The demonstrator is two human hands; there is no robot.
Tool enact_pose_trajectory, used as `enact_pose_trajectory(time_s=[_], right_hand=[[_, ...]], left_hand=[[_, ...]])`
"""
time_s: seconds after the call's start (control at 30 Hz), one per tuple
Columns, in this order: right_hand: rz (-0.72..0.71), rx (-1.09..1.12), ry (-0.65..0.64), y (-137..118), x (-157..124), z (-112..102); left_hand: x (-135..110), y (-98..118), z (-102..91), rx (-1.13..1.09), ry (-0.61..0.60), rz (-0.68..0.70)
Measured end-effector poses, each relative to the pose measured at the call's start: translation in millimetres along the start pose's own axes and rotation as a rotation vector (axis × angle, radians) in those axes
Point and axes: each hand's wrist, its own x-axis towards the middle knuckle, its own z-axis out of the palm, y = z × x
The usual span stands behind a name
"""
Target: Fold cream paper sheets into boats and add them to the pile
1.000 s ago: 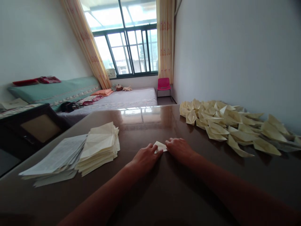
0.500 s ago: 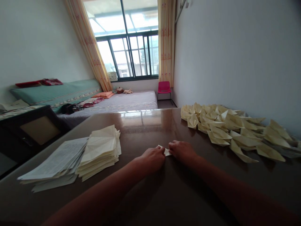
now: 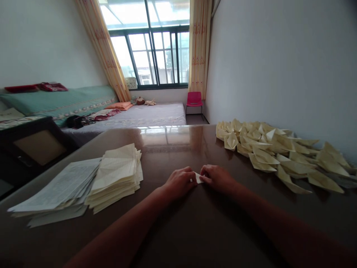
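Between my two hands, at the middle of the brown table, is a small piece of folded cream paper (image 3: 199, 178). My left hand (image 3: 181, 181) closes on its left end with bent fingers. From the other side, my right hand (image 3: 218, 177) pinches the right end. Most of the paper is hidden under the fingers, so its full shape does not show. Both forearms reach in from the bottom of the view.
A stack of cream paper sheets (image 3: 114, 171) lies left on the glossy table (image 3: 167, 149), beside printed sheets (image 3: 61, 186). Folded paper boats (image 3: 267, 149) crowd the right side along the wall. Beyond are a bed (image 3: 156, 113), a pink chair (image 3: 194, 99) and a dark cabinet (image 3: 33, 145).
The camera view has tipped down slightly. My hands stay on the small folded paper, with the fingers shifted a little; the stacks and boats lie as before.
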Motion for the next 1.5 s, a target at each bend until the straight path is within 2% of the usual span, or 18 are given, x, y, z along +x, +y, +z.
enact_pose_trajectory(time_s=[0.3,0.5,0.77,0.97,1.07,1.2,1.37,1.5], right_hand=[[0.035,0.073,-0.028,3.5,5.9,3.2],[-0.021,0.003,0.064,-1.9,-0.3,3.7],[0.018,0.135,0.005,3.4,7.5,2.8],[-0.093,0.257,0.053,4.2,9.9,4.4],[-0.104,0.255,0.052,6.6,9.0,4.7],[-0.119,0.251,-0.002,11.6,3.5,-7.7],[-0.066,0.061,-0.091,13.0,-2.7,-31.9],[-0.020,-0.061,-0.110,5.4,-6.4,-37.6]], left_hand=[[0.3,-2.8,4.6,-0.059,0.047,0.019],[-0.7,-2.4,7.2,-0.050,0.059,-0.002],[-2.9,3.2,3.7,-0.086,0.044,-0.030],[-1.0,4.3,1.9,-0.034,0.005,0.012],[1.1,6.9,2.9,0.012,0.000,-0.015],[4.4,11.0,4.7,0.034,0.029,-0.071],[6.5,10.5,7.9,0.002,0.057,-0.094],[7.6,7.9,11.3,-0.016,0.072,-0.096]])
